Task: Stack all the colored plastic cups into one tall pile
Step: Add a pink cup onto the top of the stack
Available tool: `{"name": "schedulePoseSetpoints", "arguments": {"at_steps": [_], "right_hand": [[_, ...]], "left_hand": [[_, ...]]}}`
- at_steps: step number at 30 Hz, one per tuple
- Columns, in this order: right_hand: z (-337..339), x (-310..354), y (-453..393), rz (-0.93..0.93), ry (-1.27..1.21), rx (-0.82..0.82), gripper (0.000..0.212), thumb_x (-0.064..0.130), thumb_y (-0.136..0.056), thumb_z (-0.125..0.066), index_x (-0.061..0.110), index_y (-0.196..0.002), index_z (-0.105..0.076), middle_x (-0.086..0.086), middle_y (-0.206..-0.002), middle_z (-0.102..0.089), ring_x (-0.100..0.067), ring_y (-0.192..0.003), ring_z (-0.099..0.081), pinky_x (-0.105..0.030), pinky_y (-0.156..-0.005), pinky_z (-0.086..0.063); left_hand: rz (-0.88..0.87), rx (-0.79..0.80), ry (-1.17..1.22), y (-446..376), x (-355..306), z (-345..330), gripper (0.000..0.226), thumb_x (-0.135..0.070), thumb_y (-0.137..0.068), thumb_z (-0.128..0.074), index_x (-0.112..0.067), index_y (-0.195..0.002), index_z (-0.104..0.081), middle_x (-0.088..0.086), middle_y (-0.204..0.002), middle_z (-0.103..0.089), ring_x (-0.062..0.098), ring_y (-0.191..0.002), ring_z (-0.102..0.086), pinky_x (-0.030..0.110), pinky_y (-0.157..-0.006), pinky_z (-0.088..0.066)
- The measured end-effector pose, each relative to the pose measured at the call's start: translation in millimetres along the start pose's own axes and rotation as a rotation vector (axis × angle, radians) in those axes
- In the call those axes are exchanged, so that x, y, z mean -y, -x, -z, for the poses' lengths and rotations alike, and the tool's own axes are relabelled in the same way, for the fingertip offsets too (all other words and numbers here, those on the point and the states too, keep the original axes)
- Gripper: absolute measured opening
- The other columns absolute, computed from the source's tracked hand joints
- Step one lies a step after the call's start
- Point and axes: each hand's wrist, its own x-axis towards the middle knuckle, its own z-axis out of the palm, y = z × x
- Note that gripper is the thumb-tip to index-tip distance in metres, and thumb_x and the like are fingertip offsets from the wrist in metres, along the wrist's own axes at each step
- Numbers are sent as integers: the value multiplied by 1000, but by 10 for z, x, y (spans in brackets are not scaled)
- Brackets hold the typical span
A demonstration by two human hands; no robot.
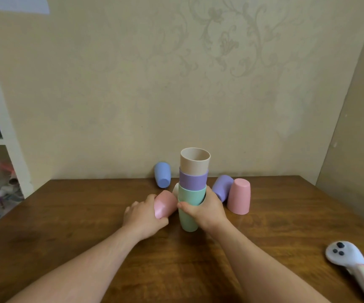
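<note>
A pile of nested cups stands upright in the middle of the wooden table (89,215): a green cup (188,217) at the bottom, a purple cup (193,180) in it, a beige cup (195,164) on top. My right hand (207,208) grips the green cup. My left hand (144,215) holds a pink cup (164,204) lying on its side just left of the pile. A white cup (175,189) peeks out behind them. Further back, a blue cup (162,174) and a second purple cup (222,186) lie on their sides, and another pink cup (239,196) stands upside down.
The wall rises right behind the cups, with a side wall at the right. A white soft toy (351,261) lies near the table's front right edge. A white shelf (4,136) with toys stands to the left of the table.
</note>
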Motion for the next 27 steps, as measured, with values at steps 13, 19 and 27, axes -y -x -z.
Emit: {"name": "schedulePoseSetpoints", "arguments": {"at_steps": [13,19,27], "right_hand": [[0,30,-7,-27,6,42,78,54,-61,-96,38,-128,-60,14,-118,-74,-11,-109,-72,-47,-98,-63],[-10,37,-2,-36,11,40,80,59,-56,-94,39,-126,-61,14,-117,-74,-10,-107,-72,-46,-97,-63],[-11,16,-10,-46,0,45,75,55,-57,-93,39,-123,-61,13,-115,-76,-11,-105,-74,-47,-96,-64]], "left_hand": [[-78,-204,1008,28,-176,1221,61,-6,-82,-85,-26,-131,-54,6,-129,-69,8,-99,-68,26,-71,-57],[-306,-251,1311,50,-927,1623,78,-22,-78,-94,-17,-145,-53,4,-135,-69,18,-123,-68,33,-97,-60],[-329,-211,1036,191,-1132,1336,106,-19,-86,-88,-51,-164,-24,-2,-141,-60,17,-120,-68,35,-100,-60]]}}
